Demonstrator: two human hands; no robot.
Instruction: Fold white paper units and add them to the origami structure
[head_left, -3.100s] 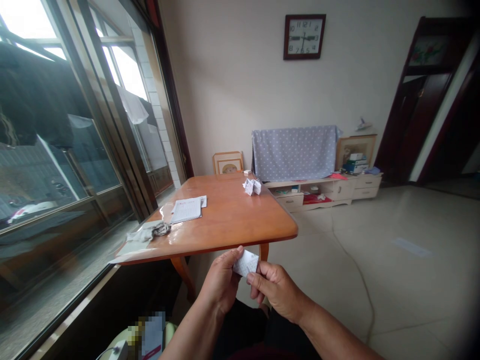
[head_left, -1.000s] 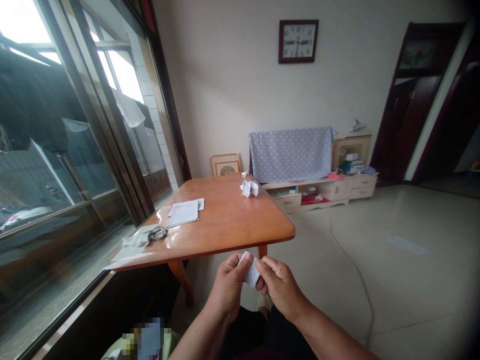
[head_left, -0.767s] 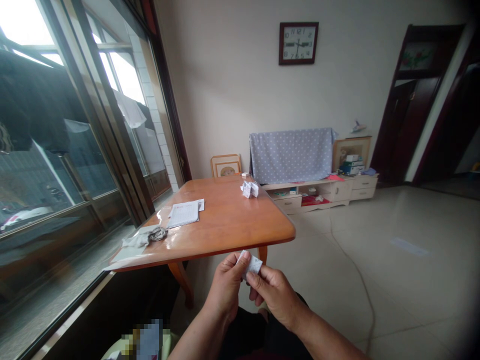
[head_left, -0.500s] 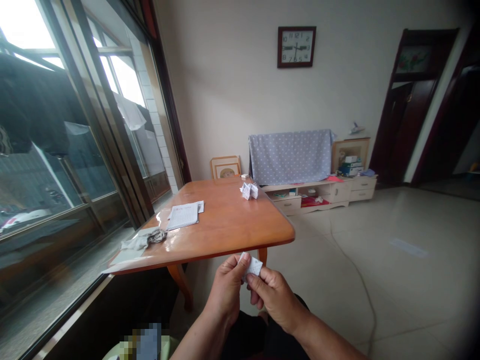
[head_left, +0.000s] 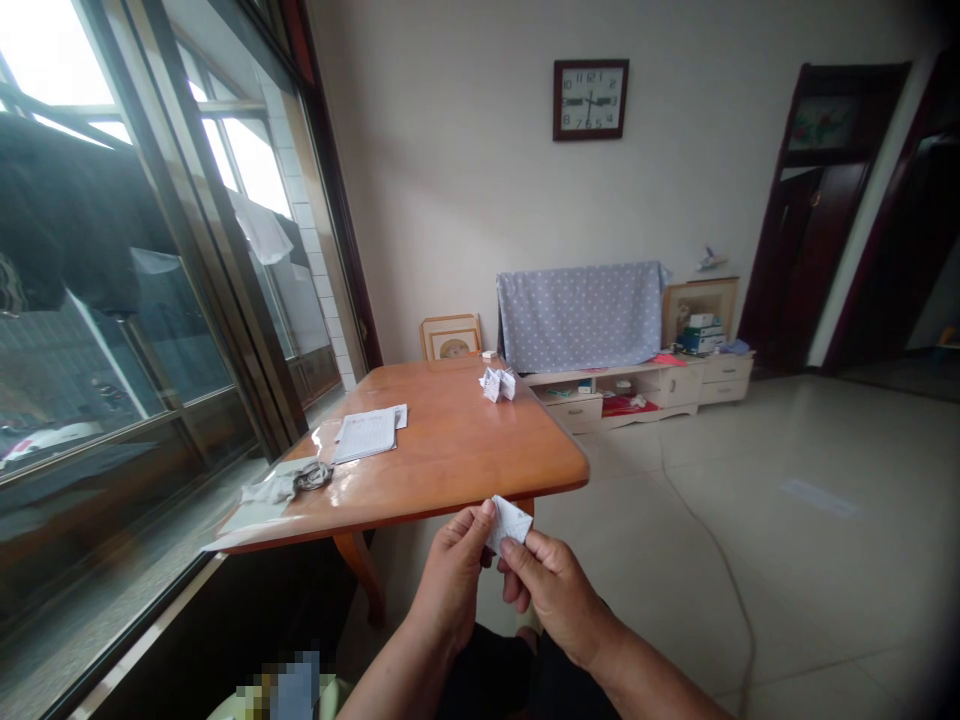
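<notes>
Folded paper tipped upward | left hand, right hand | fingers pinching its creased white edges

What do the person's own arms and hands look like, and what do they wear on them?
The left hand and right hand are bare, without gloves, and no ring or watch shows. The forearms are bare too, with no sleeve in view. Below them is dark clothing over the lap.
</notes>
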